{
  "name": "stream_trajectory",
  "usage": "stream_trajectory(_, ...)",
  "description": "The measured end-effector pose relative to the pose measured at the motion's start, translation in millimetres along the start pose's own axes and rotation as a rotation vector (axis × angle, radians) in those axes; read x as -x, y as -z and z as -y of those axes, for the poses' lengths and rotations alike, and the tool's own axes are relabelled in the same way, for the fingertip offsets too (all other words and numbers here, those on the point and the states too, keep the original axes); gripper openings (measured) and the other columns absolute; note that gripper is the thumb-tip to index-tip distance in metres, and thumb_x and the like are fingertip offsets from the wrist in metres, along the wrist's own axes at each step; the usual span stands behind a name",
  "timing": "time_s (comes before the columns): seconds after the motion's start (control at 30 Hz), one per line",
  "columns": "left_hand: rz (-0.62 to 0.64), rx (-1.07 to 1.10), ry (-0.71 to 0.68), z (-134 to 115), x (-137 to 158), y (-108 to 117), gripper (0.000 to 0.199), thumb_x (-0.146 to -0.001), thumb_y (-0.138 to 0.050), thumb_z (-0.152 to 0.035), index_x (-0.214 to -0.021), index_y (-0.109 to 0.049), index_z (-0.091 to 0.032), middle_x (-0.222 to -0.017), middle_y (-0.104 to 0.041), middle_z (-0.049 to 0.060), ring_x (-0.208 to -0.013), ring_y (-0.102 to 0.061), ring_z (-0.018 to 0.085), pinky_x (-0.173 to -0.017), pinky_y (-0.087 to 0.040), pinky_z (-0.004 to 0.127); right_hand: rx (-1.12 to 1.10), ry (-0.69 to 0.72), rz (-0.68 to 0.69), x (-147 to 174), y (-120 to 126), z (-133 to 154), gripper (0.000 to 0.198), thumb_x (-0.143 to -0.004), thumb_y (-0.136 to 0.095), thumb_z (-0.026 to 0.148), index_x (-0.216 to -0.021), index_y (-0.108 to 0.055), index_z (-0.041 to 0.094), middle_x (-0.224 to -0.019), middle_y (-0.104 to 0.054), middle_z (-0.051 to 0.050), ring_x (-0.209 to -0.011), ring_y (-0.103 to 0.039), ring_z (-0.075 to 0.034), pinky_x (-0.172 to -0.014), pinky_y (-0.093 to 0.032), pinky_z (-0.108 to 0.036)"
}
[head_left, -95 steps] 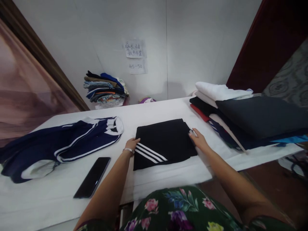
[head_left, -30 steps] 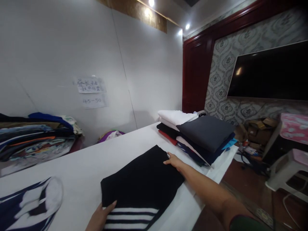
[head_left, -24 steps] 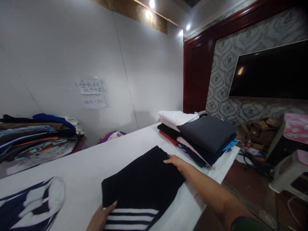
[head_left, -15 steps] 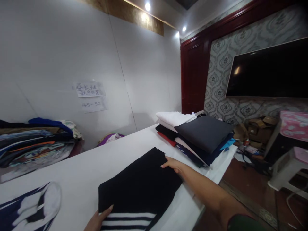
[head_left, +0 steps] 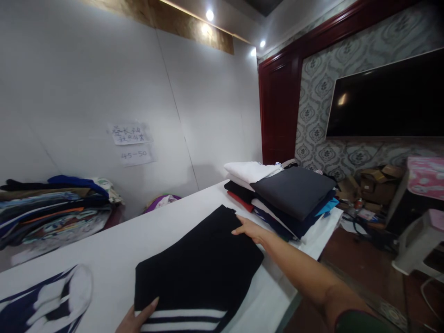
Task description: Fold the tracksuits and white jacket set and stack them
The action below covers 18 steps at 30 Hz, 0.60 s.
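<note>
A black garment with white stripes [head_left: 194,263] lies folded on the white table [head_left: 114,252]. At its lower left edge, my left hand [head_left: 137,319] pinches the cloth just above the stripes, thumb on top and the other fingers hidden beneath. My right hand [head_left: 248,230] grips the garment's upper right edge, its thumb lying over the fabric. The fabric spreads fairly flat between both hands. Whether the garment is a sweater or something else cannot be made out.
Folded clothes [head_left: 294,189] are stacked at the table's far right end. A navy and white garment [head_left: 52,300] lies at the near left. Beyond the table's left side is a heap of clothes [head_left: 62,203]. A plastic stool [head_left: 421,240] and cardboard boxes [head_left: 378,182] stand at right.
The garment's left edge has shifted slightly left along with my left hand, and its far end sits a little higher in view. Both hands keep their hold.
</note>
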<state>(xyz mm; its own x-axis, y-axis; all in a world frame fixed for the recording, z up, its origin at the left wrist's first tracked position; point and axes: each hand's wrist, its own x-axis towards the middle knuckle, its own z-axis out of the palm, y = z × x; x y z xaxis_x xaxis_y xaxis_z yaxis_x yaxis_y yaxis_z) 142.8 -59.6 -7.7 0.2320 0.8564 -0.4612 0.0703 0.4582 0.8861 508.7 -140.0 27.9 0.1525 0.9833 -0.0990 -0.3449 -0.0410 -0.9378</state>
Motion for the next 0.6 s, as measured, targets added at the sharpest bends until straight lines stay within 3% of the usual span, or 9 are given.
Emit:
stream_trajectory(0.13, -0.020, 0.038, -0.077, -22.1, 17.8, -13.9, 0.068, -0.052, -0.078, -0.037, -0.116, -0.054, -0.042, -0.098, -0.073, -0.009, -0.113, -0.058, 0.027, -0.095, -0.051, 0.040, 0.015, 0.062, 0.028, 4.0, -1.5, 31.5, 0.078, -0.048, -0.078, 0.014, -0.121, -0.054, 0.028, -0.088, -0.068, 0.000, -0.076, -0.065, -0.020, -0.072, -0.053, -0.036)
stream_trajectory(0.3, -0.074, 0.084, -0.089, -47.1, 38.4, -36.9, 0.053, -0.058, -0.074, -0.034, -0.108, -0.057, -0.035, -0.090, -0.074, -0.004, -0.104, -0.064, 0.031, -0.088, -0.055, 0.043, 0.061, 0.093, -0.007, 15.4, -1.4, 65.8, 0.080, -0.053, -0.075, 0.013, -0.127, -0.051, 0.031, -0.091, -0.068, 0.001, -0.075, -0.066, -0.019, -0.073, -0.054, -0.035)
stream_trajectory(0.6, -0.003, 0.101, -0.069, -44.0, 44.6, -64.3, 0.045, -0.061, -0.073, -0.028, -0.103, -0.057, -0.025, -0.081, -0.073, 0.002, -0.097, -0.067, 0.031, -0.077, -0.058, 0.039, 0.131, 0.124, -0.042, 43.0, 14.0, 83.8, 0.086, -0.056, -0.073, 0.012, -0.135, -0.044, 0.031, -0.095, -0.069, -0.001, -0.074, -0.067, -0.022, -0.069, -0.056, -0.038)
